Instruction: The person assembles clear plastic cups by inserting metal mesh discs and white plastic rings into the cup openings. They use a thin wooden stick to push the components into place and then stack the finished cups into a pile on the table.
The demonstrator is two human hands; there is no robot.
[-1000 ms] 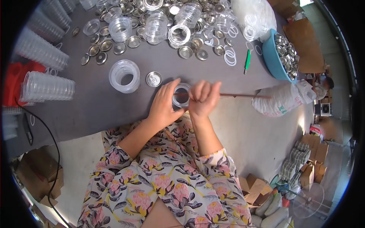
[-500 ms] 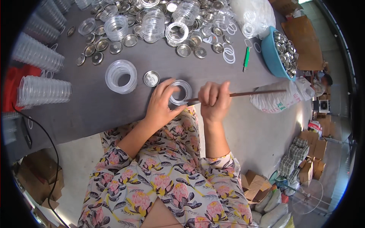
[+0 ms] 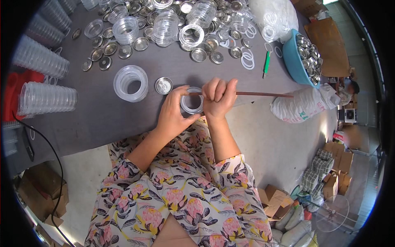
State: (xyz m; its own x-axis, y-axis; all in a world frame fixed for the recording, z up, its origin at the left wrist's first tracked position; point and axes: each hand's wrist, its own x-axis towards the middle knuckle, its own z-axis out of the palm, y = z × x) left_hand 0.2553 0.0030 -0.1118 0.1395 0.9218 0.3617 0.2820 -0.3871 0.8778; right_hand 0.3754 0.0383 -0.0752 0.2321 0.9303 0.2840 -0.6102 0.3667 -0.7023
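At the table's near edge, my left hand (image 3: 170, 113) curls thumb and fingers around a clear plastic ring (image 3: 191, 111), steadying it on the grey surface. A thin brown stick (image 3: 263, 95) is gripped in my right hand (image 3: 220, 99), which is closed in a fist. The stick's left end lies over the ring's opening; its long end points out to the right past the table. Just beyond my left fingertips sits a round metal cap with small holes (image 3: 163, 85). Left of that stands a short stack of clear rings (image 3: 120, 86).
Loose metal caps (image 3: 198, 54) and clear ring stacks (image 3: 165, 31) cover the table's far side. A blue basin (image 3: 294, 61) of caps stands at the right, with a green-handled tool (image 3: 267, 64) beside it. Tall clear stacks (image 3: 48, 99) line the left. A white sack (image 3: 294, 109) lies beyond the right edge.
My right hand has moved left and slightly up, and the stick's left end now crosses over the ring. The ring has shifted slightly left; my left hand stays around it.
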